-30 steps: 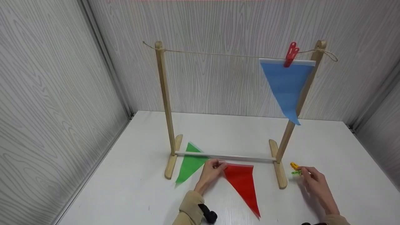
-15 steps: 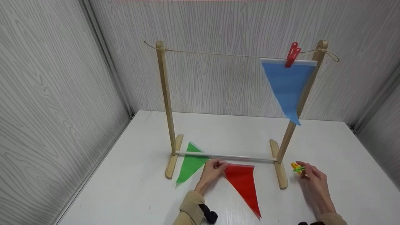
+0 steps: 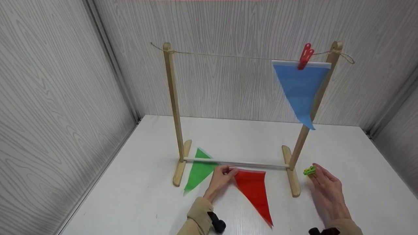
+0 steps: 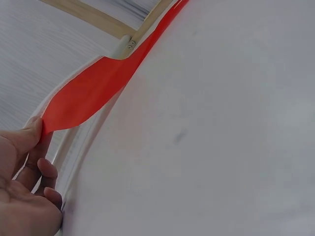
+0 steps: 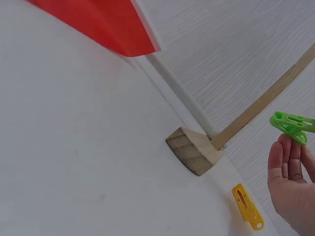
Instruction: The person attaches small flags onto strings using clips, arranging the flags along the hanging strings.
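Note:
My left hand (image 3: 220,181) pinches the top left corner of a red triangular flag (image 3: 254,187). The flag has a white top edge and stretches toward the table's front; in the left wrist view its cloth (image 4: 86,96) bends in a wave. To the right of the wooden stand, my right hand (image 3: 329,189) holds a green clothespin (image 3: 309,170) at its fingertips. Just below that hand a yellow clothespin (image 5: 246,206) lies on the table, mostly hidden in the head view. Behind my left hand lies a green flag (image 3: 199,173), partly under the stand's white crossbar (image 3: 248,163).
Two wooden posts (image 3: 174,107) carry a string (image 3: 225,56) across the top. A red clothespin (image 3: 305,58) fastens a blue flag (image 3: 300,88) to it near the right post. The stand's right foot (image 3: 293,182) lies between my hands. Pale panels surround the white table (image 3: 124,189).
My right hand has picked up the green clothespin and raised it slightly, away from the yellow one. My left hand and the red flag have stayed in place.

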{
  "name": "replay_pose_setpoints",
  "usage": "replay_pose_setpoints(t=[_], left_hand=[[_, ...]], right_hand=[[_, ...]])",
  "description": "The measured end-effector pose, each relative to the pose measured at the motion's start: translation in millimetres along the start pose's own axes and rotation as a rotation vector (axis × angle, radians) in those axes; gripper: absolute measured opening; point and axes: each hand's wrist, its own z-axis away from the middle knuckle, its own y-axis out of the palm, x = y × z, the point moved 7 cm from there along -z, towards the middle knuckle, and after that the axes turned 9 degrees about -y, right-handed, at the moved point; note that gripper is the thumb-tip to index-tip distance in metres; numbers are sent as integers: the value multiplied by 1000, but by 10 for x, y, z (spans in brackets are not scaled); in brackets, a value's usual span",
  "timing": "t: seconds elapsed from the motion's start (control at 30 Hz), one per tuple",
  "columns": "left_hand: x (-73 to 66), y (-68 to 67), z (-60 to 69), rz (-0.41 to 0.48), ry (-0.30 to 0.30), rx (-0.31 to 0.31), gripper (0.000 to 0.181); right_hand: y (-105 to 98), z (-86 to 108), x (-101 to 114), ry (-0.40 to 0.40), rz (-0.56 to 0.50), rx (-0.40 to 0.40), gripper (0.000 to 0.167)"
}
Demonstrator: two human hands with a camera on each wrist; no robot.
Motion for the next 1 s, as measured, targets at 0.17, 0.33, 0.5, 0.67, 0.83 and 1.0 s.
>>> replay_pose_setpoints(t=[0.17, 0.33, 0.5, 0.67, 0.83, 1.0], left_hand=[[-49, -51, 13, 44, 1, -37, 19], [-138, -111, 4, 84, -2, -60, 19], [-256, -168, 5, 114, -19, -68, 21], [-385, -234, 6, 176, -26, -57, 24], [-528, -317, -9, 233, -42, -53, 26], [-699, -402, -4, 257, -30, -67, 26]], right_hand=[[151, 12, -17, -21, -141, 122, 25], [307, 30, 0, -84, -222, 221, 29], [462, 50, 29, -119, -272, 264, 31], [616, 76, 70, -138, -312, 289, 30], [800, 122, 122, -176, -365, 331, 31], [993, 174, 178, -223, -397, 371, 31]])
